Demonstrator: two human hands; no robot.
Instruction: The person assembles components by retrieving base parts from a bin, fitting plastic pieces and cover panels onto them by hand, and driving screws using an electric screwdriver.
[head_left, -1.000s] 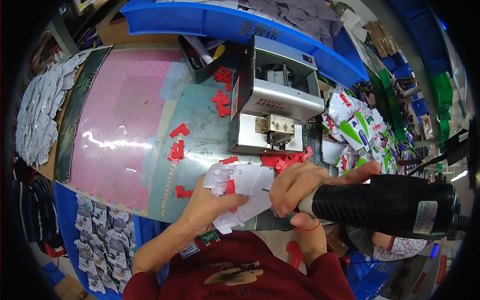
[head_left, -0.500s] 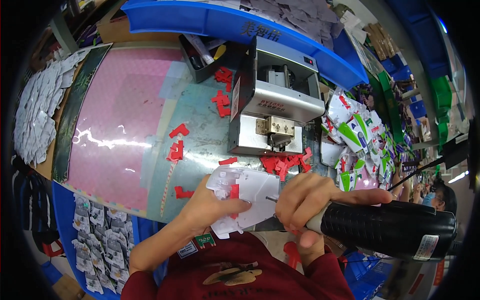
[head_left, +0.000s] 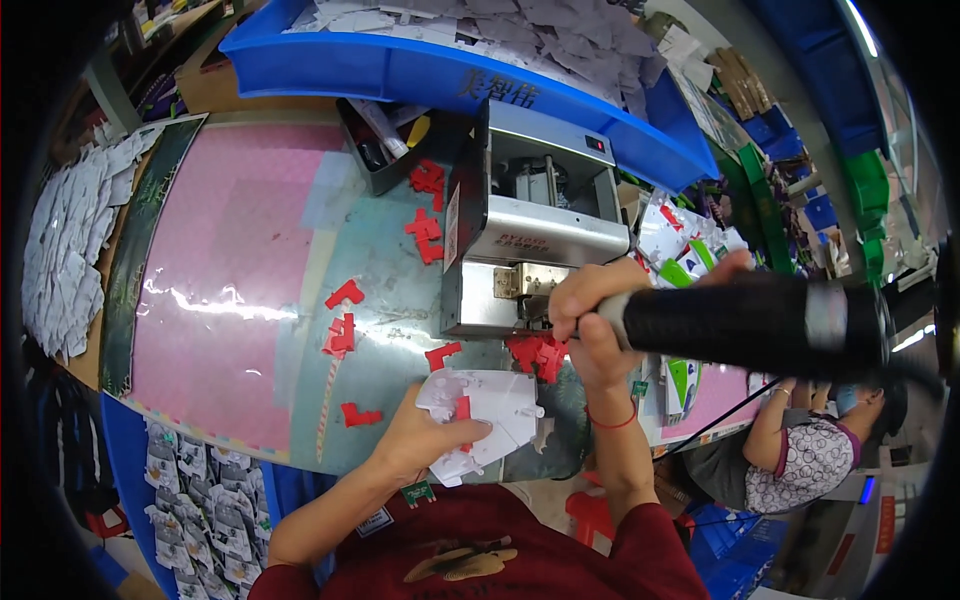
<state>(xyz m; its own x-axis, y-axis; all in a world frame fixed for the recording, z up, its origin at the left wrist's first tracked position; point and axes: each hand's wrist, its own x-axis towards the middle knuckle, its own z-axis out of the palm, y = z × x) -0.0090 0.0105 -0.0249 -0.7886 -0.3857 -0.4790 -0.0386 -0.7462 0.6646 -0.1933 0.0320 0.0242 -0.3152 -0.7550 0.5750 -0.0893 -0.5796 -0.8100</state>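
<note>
My left hand (head_left: pixel 425 440) grips a white plastic shell (head_left: pixel 508 405) above the table's near edge, thumb lying across its inside. A small red plastic piece (head_left: pixel 463 409) sits in the shell by my thumb. My right hand (head_left: pixel 598 318) is closed round the front of a black electric screwdriver (head_left: pixel 715 325), held nearly level with its rear to the right. The screwdriver's front end is at the metal outlet of a silver screw feeder (head_left: pixel 540 238); my fingers partly cover that spot, so contact cannot be made out.
Loose red plastic pieces (head_left: pixel 345 293) are scattered left of the feeder, with a pile (head_left: pixel 540 357) in front of it. White-and-green shells lie at right. A blue bin (head_left: pixel 400 65) stands behind; another with white parts is lower left. A co-worker (head_left: pixel 800 455) sits at right.
My right hand and the screwdriver have moved up and away from the white shell to the feeder's front. My left hand still holds the shell, lower in the picture.
</note>
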